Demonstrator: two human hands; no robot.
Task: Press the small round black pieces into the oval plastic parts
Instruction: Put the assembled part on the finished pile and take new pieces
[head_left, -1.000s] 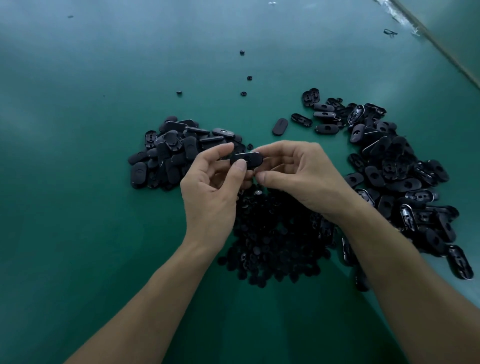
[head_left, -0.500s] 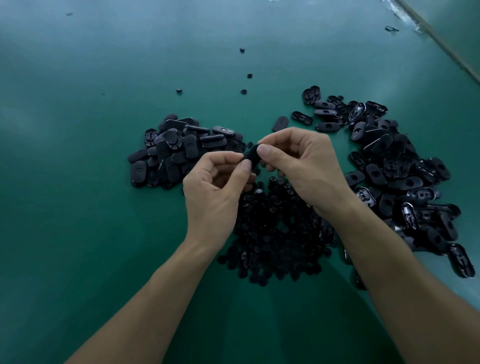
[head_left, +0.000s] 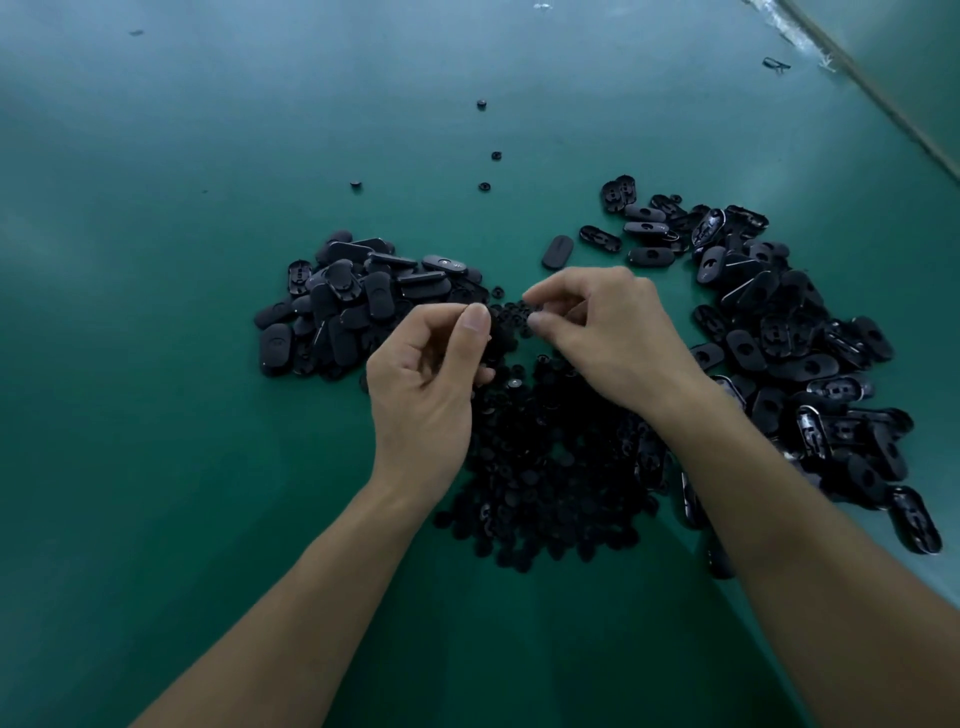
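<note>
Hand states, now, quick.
Left hand: grips a dark oval part, it seems.
Right hand: thumb and forefinger pinched together; whether it holds anything cannot be told.

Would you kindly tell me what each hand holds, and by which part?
The left hand seems to pinch an oval part by its edge; what the right hand pinches cannot be told.

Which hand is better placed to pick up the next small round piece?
Right hand, probably: its fingertips are right over the pile of round pieces, while the left hand seems to grip a dark part.
</note>
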